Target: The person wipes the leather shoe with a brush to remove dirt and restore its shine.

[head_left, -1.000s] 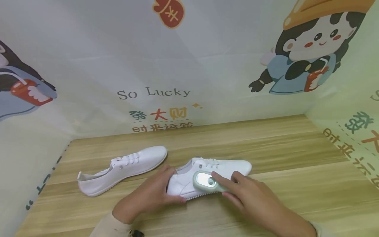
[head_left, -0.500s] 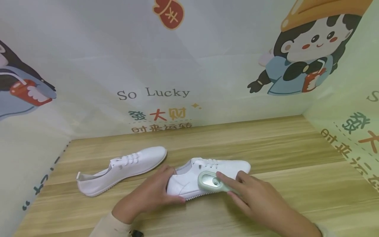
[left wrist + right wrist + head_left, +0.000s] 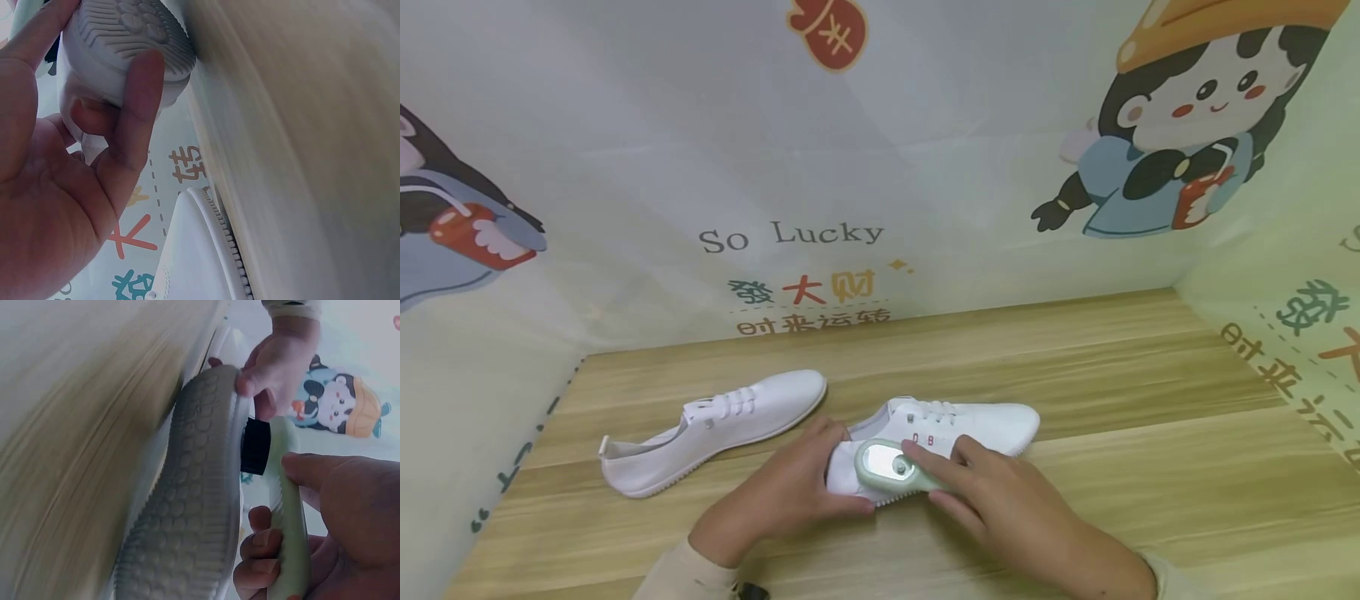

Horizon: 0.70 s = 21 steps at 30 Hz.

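A white lace-up shoe (image 3: 1003,423) is tipped on the table, its ridged grey sole (image 3: 197,481) showing in the right wrist view. My left hand (image 3: 793,483) grips it round the heel, thumb at the sole edge. My right hand (image 3: 1018,517) holds a pale green brush (image 3: 872,467) by its handle, forefinger laid along the top. The brush's black bristles (image 3: 256,447) press against the shoe's side near the heel. Small red letters (image 3: 922,439) show on that side, just above the brush head.
The other white shoe (image 3: 722,433) stands on the wood-grain table (image 3: 1112,358) to the left, toe pointing right. Behind and at both sides rises a pale printed cloth wall (image 3: 955,208) with cartoon figures.
The brush first slid slightly right, then left along the shoe's side toward the heel, uncovering the red letters. My left hand and both shoes have stayed put.
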Each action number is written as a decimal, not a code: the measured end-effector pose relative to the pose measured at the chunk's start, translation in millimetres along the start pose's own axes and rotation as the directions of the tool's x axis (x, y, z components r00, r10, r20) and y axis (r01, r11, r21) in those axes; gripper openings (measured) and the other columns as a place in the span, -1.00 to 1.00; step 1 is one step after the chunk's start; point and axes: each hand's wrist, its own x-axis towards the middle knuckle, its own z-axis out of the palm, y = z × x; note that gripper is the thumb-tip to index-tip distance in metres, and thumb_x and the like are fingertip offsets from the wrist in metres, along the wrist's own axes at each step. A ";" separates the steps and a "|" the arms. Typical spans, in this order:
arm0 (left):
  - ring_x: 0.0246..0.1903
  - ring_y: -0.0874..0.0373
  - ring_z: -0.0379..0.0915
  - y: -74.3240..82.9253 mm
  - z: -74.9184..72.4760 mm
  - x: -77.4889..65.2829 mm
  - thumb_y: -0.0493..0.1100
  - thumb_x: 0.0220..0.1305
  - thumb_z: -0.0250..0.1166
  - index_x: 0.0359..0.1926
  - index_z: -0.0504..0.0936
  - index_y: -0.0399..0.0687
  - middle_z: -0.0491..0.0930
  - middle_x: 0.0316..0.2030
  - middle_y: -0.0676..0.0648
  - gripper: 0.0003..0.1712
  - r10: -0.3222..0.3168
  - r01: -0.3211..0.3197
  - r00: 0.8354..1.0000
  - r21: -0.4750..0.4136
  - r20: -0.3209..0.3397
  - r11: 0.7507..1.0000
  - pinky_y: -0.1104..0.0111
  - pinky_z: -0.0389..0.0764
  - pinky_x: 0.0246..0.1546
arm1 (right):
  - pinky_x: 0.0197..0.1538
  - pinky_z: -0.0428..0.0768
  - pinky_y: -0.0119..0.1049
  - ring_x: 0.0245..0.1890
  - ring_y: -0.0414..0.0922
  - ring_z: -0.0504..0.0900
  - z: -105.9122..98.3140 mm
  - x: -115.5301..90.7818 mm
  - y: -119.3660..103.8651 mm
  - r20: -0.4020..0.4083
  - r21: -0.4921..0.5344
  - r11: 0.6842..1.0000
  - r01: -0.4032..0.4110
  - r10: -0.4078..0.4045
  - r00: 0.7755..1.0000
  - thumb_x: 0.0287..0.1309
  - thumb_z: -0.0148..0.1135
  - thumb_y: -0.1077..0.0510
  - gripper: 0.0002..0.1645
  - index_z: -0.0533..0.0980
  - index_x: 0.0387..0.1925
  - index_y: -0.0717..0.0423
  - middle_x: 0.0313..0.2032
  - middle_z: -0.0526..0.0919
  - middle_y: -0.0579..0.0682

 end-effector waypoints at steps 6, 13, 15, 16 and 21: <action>-0.32 0.29 0.33 0.2 -1.7 0.9 0.26 -0.24 0.52 -0.09 0.48 0.02 0.34 -0.19 0.17 -0.27 -0.027 0.027 1.000 0.018 0.010 0.999 0.42 0.43 -0.29 | -0.59 0.23 -0.51 -0.65 -0.38 0.13 -11.6 -6.0 10.5 0.049 -0.026 0.997 -0.069 0.071 0.996 0.24 0.19 -0.07 -0.38 0.28 0.31 -0.48 -0.42 0.29 -0.27; -0.30 0.29 0.34 0.0 -1.7 1.4 0.26 -0.24 0.52 -0.11 0.47 0.01 0.33 -0.15 0.18 -0.27 -0.040 0.040 0.999 0.020 0.016 0.999 0.41 0.43 -0.26 | -0.56 0.25 -0.51 -0.64 -0.38 0.16 -27.0 -10.9 21.1 0.077 -0.075 0.990 -0.119 0.125 0.989 0.20 0.24 -0.05 -0.39 0.34 0.28 -0.45 -0.43 0.30 -0.28; -0.30 0.29 0.33 0.0 -1.4 1.4 0.28 -0.24 0.52 -0.11 0.47 0.01 0.33 -0.15 0.18 -0.27 -0.039 0.039 0.999 0.022 0.014 0.999 0.41 0.43 -0.26 | -0.55 0.26 -0.51 -0.62 -0.38 0.18 -28.1 -10.6 22.1 0.074 -0.068 0.991 -0.113 0.118 0.990 0.19 0.25 -0.03 -0.38 0.35 0.28 -0.43 -0.41 0.32 -0.28; -0.30 0.29 0.33 0.0 -1.3 1.4 0.28 -0.25 0.52 -0.11 0.47 0.01 0.33 -0.16 0.18 -0.27 -0.039 0.039 0.999 0.022 0.012 0.999 0.41 0.43 -0.26 | -0.53 0.28 -0.51 -0.61 -0.38 0.19 -27.6 -10.1 22.1 0.072 -0.063 0.993 -0.099 0.104 0.992 0.19 0.25 -0.01 -0.38 0.35 0.28 -0.41 -0.41 0.33 -0.27; -0.32 0.29 0.33 0.4 -0.8 1.2 0.29 -0.25 0.51 -0.10 0.49 0.03 0.34 -0.18 0.18 -0.27 -0.027 0.028 1.000 0.035 -0.006 0.999 0.43 0.42 -0.29 | -0.48 0.30 -0.51 -0.52 -0.36 0.20 -18.9 -7.7 17.2 0.036 -0.043 0.999 -0.019 0.021 0.999 0.20 0.21 0.06 -0.37 0.34 0.30 -0.34 -0.39 0.33 -0.25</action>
